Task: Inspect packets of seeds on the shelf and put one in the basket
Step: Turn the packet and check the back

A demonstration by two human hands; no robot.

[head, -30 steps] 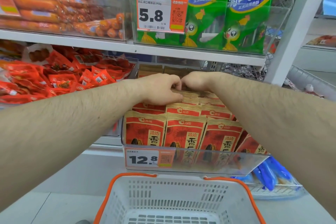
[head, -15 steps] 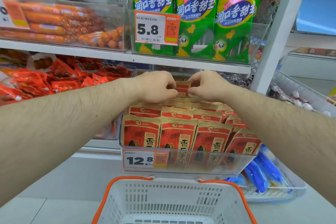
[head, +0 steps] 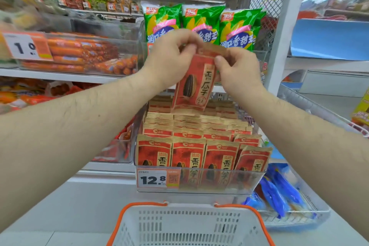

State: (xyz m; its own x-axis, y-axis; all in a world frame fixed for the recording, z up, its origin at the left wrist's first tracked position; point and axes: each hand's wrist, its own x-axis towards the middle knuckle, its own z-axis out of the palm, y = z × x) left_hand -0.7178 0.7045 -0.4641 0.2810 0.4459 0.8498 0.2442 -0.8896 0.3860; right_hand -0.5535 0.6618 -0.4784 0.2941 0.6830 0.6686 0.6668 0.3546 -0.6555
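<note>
A red seed packet [head: 194, 84] hangs above the shelf bin [head: 199, 189], its top edge pinched by left hand [head: 169, 60] and right hand [head: 237, 72]. Its small print looks blurred; turning it steadily should help before lowering it into the basket [head: 189, 225].

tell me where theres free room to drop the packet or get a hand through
Free: the white basket below shows nothing inside in its visible part, and open air lies between it and the held seed packet. Crowded: the clear bin is packed with seed packets in rows, with sausages to its left and blue packs to its right.
</note>
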